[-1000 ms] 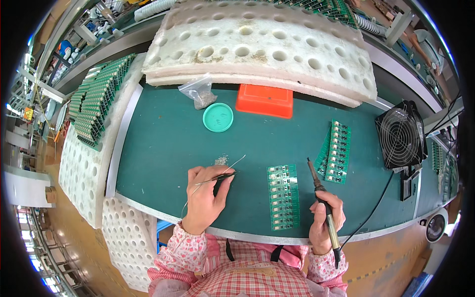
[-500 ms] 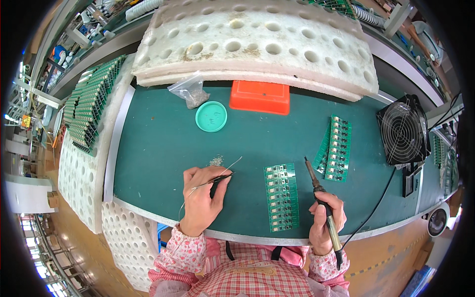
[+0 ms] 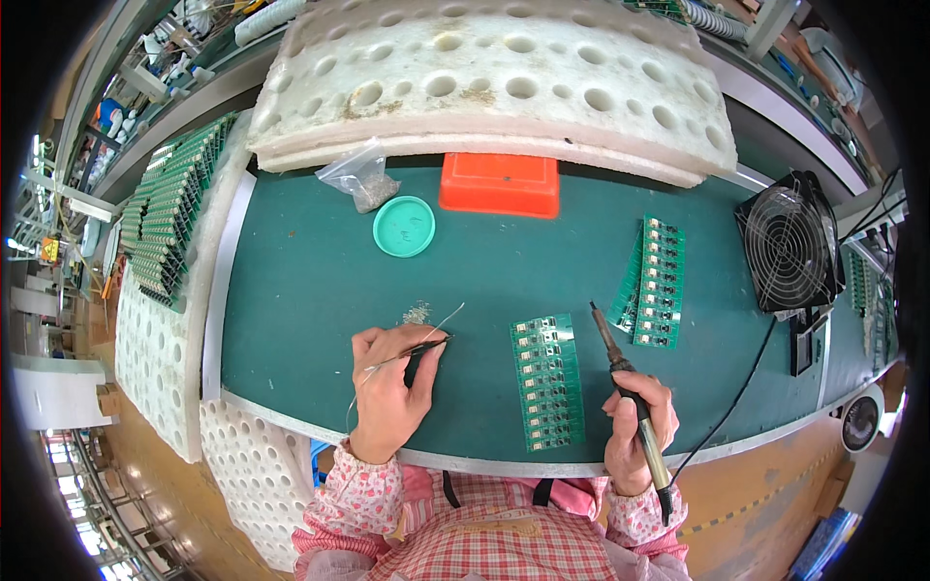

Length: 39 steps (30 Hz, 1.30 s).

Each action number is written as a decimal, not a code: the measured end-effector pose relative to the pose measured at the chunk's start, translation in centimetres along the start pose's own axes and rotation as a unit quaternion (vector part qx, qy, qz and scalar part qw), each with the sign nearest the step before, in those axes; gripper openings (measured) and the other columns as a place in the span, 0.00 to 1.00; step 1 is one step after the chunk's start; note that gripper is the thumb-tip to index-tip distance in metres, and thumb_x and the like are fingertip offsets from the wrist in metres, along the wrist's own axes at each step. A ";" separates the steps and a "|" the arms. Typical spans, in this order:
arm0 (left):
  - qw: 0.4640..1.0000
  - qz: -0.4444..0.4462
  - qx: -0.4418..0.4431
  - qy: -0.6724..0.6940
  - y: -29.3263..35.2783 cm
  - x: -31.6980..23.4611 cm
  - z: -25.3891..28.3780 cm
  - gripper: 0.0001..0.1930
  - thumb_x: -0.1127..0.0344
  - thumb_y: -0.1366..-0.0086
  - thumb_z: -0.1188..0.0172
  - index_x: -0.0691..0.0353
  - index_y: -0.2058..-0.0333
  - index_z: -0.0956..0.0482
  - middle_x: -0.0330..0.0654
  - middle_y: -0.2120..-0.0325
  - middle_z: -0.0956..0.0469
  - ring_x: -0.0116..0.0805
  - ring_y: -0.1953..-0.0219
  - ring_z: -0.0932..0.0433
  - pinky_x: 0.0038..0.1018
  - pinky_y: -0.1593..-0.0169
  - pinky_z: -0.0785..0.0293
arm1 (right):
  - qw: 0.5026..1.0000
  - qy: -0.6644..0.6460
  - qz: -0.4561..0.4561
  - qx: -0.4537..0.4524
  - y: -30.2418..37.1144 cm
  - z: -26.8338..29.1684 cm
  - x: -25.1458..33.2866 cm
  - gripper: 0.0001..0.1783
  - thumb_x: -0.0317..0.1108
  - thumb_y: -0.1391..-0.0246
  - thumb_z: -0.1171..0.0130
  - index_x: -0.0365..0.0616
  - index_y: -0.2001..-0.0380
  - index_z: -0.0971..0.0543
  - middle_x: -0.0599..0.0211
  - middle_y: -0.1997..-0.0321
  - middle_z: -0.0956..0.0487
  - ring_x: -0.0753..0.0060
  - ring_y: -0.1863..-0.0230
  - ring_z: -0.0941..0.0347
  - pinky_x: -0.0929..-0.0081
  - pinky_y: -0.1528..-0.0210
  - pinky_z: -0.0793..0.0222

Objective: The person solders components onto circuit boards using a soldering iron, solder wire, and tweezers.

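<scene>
My left hand (image 3: 392,399) is closed around black tweezers (image 3: 426,346) and a thin strand of solder wire (image 3: 453,313). Just beyond its fingertips lies a small pile of tiny metallic parts (image 3: 417,313). My right hand (image 3: 639,431) grips a soldering iron (image 3: 606,337) like a pen, its dark tip pointing up and away, apart from any board. Between the two hands a green circuit board panel (image 3: 548,387) with rows of white and black components rests flat on the green mat (image 3: 310,281).
More board panels (image 3: 659,281) lie overlapping at right, near a black fan (image 3: 790,247). Behind are a teal lid (image 3: 404,227), a plastic bag of small parts (image 3: 363,179), a red bin (image 3: 499,184) and white foam blocks (image 3: 484,107). Stacked boards (image 3: 174,213) stand on foam at left.
The whole view has shifted slightly, so the bench items appear a little farther left and up. Both hands keep the same holds, and the panel between them stays on the mat.
</scene>
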<state>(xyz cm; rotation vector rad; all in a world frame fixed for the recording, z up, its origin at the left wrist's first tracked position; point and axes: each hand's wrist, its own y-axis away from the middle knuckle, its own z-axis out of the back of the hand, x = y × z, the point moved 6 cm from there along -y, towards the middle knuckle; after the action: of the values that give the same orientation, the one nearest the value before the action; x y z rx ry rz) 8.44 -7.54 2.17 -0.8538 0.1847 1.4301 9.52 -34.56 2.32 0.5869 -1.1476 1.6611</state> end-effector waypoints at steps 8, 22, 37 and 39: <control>0.995 0.008 0.022 0.093 -0.7 -3.3 -2.1 0.07 0.80 0.41 0.35 0.66 0.64 0.17 0.44 0.62 0.17 0.41 0.63 0.18 0.30 0.58 0.23 | 0.999 -0.024 0.017 -0.029 0.4 0.4 0.0 0.10 0.35 0.39 0.38 0.38 0.61 0.20 0.60 0.70 0.17 0.68 0.81 0.31 0.72 0.75 0.34; 0.996 -0.037 0.034 0.076 -0.7 -4.1 -4.1 0.07 0.81 0.43 0.34 0.66 0.65 0.18 0.44 0.63 0.16 0.43 0.62 0.18 0.31 0.59 0.23 | 0.996 -0.074 -0.031 -0.047 1.0 0.6 -0.7 0.11 0.33 0.40 0.37 0.38 0.61 0.23 0.60 0.72 0.19 0.71 0.81 0.31 0.74 0.76 0.35; 0.997 -0.033 0.046 0.059 -0.8 -4.2 -4.2 0.10 0.80 0.44 0.33 0.64 0.63 0.17 0.43 0.63 0.17 0.44 0.63 0.19 0.33 0.58 0.25 | 0.996 -0.073 -0.025 -0.035 1.0 0.5 -0.7 0.10 0.32 0.41 0.37 0.36 0.61 0.24 0.58 0.73 0.19 0.70 0.80 0.29 0.74 0.76 0.33; 0.996 -0.036 0.047 0.060 -0.8 -4.2 -4.2 0.10 0.80 0.44 0.33 0.64 0.63 0.17 0.43 0.63 0.17 0.44 0.63 0.19 0.33 0.58 0.25 | 0.996 -0.076 -0.018 -0.040 0.9 0.5 -0.5 0.10 0.31 0.41 0.37 0.36 0.61 0.24 0.58 0.72 0.19 0.70 0.80 0.28 0.74 0.76 0.33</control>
<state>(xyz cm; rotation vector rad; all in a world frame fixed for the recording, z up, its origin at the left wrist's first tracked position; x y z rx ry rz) 9.93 -13.37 2.02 -0.8622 0.3064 1.2933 8.88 -35.29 1.74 0.6890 -1.3001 1.5526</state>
